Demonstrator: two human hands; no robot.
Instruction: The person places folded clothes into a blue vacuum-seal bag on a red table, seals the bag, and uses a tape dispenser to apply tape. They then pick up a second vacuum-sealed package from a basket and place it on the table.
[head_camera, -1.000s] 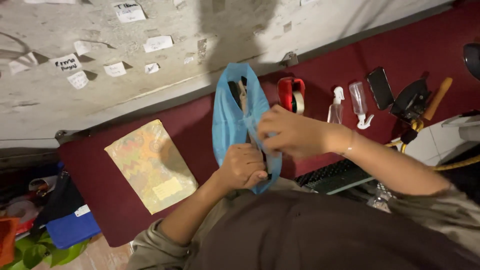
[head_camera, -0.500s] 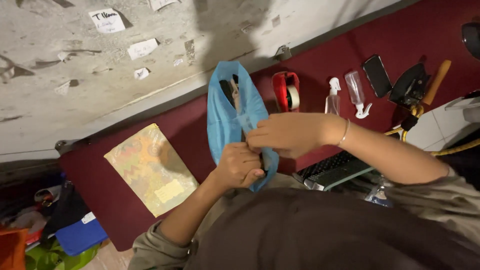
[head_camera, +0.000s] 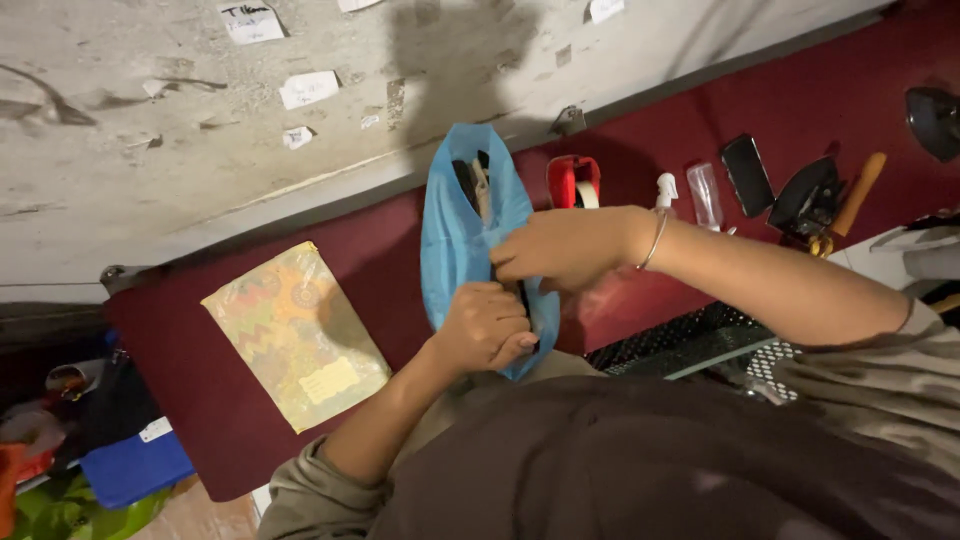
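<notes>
Currently, both hands work at one blue plastic bag (head_camera: 450, 250) lying on the dark red counter (head_camera: 200, 400).

Far to the left of the hands, past the counter's edge: a blue flat item (head_camera: 135, 465) and a mix of red and green things, too dim to tell apart.

Left of the hands, well apart from them: a flat patterned packet (head_camera: 295, 335) in yellow and green, lying tilted on the counter, with a pale label near its lower end.

Left hand (head_camera: 485, 330): fingers curled closed around the lower end of the blue plastic bag, gripping the gathered plastic. Forearm comes up from a grey-brown sleeve (head_camera: 310, 490).

Blue plastic bag: stretches from the left hand away toward the wall (head_camera: 150, 130). Its far end gapes open; dark and pale objects show inside, not identifiable.

Right hand (head_camera: 560, 250): just above the left hand and nearly touching it, fingers pinched shut on the bag's right edge. A thin bangle (head_camera: 655, 240) sits at the wrist.

Just beyond the right hand: a red tape dispenser (head_camera: 572, 180). To its right, a small white-capped spray bottle (head_camera: 665, 190) and a clear bottle (head_camera: 705, 195), side by side. Further right: a black phone-like slab (head_camera: 748, 175), then a dark tool with an orange handle (head_camera: 858, 195).

Below the right forearm: a black keyboard (head_camera: 690, 340), partly hidden.

Paper scraps (head_camera: 308, 88) are stuck on the wall.
</notes>
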